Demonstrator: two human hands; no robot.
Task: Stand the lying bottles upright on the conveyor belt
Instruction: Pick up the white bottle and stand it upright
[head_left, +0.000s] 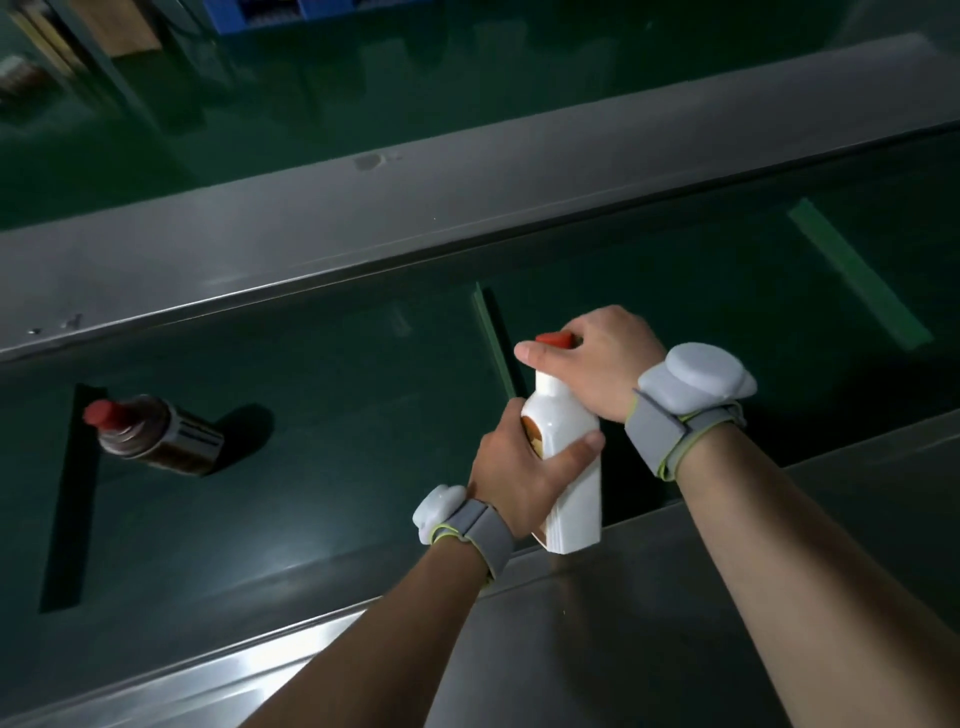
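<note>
A white bottle (571, 499) with a red cap (555, 339) stands nearly upright at the near edge of the dark green conveyor belt (322, 374). My left hand (519, 467) wraps around its middle, thumb across the front. My right hand (602, 358) grips its neck and cap from above. A brown bottle (156, 434) with a red cap stands on the belt to the left, apart from both hands. Whether the white bottle's base touches the belt is hidden.
Grey metal side rails run along the belt, one far (363, 218) and one near (623, 623). Raised green cleats (493, 332) cross the belt. Grey sensor bands sit on both wrists. A green floor lies beyond the far rail.
</note>
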